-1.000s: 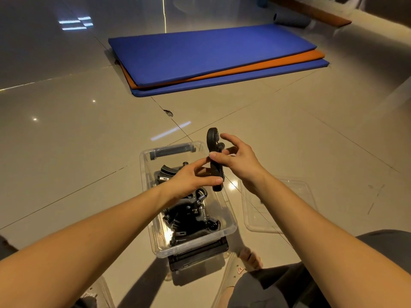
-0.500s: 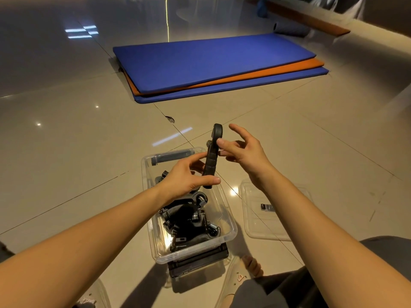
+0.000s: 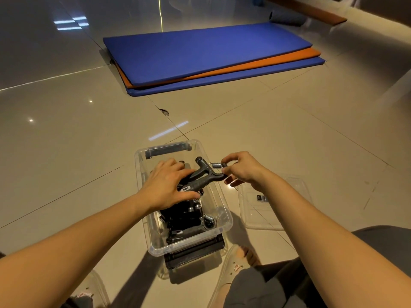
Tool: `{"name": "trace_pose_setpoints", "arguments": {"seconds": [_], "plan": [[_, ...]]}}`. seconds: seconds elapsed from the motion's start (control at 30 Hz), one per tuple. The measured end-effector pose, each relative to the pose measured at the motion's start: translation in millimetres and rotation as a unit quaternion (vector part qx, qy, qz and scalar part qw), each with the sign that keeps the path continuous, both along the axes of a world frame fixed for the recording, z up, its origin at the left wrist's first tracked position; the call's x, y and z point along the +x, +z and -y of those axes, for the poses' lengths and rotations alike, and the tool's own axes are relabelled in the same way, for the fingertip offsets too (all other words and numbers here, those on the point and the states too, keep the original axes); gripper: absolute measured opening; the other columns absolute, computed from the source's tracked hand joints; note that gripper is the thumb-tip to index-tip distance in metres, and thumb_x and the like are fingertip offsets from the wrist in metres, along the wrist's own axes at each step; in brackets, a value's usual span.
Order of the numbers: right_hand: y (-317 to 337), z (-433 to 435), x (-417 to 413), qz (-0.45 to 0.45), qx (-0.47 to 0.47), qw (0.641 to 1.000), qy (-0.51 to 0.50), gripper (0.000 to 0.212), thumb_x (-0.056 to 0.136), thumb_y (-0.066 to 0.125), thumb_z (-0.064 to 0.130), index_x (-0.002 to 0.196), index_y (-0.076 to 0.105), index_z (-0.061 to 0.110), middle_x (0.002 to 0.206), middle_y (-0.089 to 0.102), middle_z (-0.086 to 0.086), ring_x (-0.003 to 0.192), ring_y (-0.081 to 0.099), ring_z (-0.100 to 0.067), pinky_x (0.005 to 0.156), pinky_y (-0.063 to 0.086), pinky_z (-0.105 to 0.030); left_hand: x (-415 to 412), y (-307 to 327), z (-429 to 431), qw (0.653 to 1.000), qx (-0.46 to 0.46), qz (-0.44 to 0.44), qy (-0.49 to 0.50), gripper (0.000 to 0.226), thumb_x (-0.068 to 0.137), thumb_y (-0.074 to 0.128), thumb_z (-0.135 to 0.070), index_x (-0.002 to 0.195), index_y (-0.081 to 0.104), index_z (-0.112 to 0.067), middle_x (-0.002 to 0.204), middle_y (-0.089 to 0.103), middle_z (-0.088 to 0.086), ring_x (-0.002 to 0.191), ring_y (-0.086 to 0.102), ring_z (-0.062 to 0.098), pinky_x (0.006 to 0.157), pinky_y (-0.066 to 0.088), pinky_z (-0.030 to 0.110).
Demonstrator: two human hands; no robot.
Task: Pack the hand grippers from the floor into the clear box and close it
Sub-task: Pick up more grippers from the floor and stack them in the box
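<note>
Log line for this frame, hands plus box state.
left hand: holds hand gripper handle | right hand: pinches its spring end | clear box: open, packed grippers inside | lid: on floor right of box

A clear plastic box (image 3: 189, 246) stands on the tiled floor (image 3: 289, 134) before the person, atop a flat black case (image 3: 195, 256). A heap of black hand grippers (image 3: 186, 218) lies inside it. Over its right rim, the left hand (image 3: 166, 185) and right hand (image 3: 242, 170) hold one black Y-shaped hand gripper (image 3: 206, 176). A clear plastic lid (image 3: 289, 192) lies just right of the box. Stacked blue and orange foam mats (image 3: 200, 52) lie well behind.
</note>
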State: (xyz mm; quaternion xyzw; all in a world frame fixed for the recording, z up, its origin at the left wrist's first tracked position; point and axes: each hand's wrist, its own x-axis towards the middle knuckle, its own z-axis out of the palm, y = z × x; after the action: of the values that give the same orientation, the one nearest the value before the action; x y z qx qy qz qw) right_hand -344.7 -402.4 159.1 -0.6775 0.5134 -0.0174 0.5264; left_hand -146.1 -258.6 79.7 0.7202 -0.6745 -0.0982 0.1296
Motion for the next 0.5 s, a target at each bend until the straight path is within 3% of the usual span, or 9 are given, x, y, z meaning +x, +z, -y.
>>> {"name": "trace_pose_setpoints", "arguments": {"seconds": [0.2, 0.37, 0.5], "plan": [[-34, -12, -6, -0.084, 0.049, 0.993, 0.071, 0.024, 0.092, 0.066, -0.002, 0.115, 0.059, 0.002, 0.087, 0.07, -0.019, 0.069, 0.068, -0.025, 0.065, 0.059, -0.039, -10, -22, -9, 0.993, 0.107, -0.054, 0.009, 0.075, 0.066, 0.064, -0.076, 0.128, 0.059, -0.033, 0.109, 0.058, -0.014, 0.1, 0.042, 0.011, 0.087, 0.036, 0.033], [-48, -13, -9, -0.118, 0.029, 0.988, 0.094, 0.011, 0.093, 0.068, 0.003, 0.102, 0.064, 0.002, 0.083, 0.068, -0.016, 0.067, 0.066, -0.025, 0.064, 0.059, -0.038, -13, -37, -18, 0.992, 0.12, -0.047, 0.01, 0.082, 0.063, 0.078, -0.07, 0.132, 0.058, -0.031, 0.116, 0.058, -0.014, 0.102, 0.041, 0.01, 0.087, 0.04, 0.03], [-55, -10, -5, -0.118, -0.025, 0.99, 0.079, 0.033, 0.093, 0.07, 0.007, 0.124, 0.06, 0.008, 0.1, 0.07, -0.023, 0.073, 0.065, -0.026, 0.073, 0.06, -0.044, -12, -43, -23, 0.989, 0.146, 0.03, -0.009, 0.087, 0.064, 0.077, -0.071, 0.138, 0.056, -0.029, 0.118, 0.058, -0.011, 0.099, 0.037, 0.011, 0.083, 0.038, 0.03]]}}
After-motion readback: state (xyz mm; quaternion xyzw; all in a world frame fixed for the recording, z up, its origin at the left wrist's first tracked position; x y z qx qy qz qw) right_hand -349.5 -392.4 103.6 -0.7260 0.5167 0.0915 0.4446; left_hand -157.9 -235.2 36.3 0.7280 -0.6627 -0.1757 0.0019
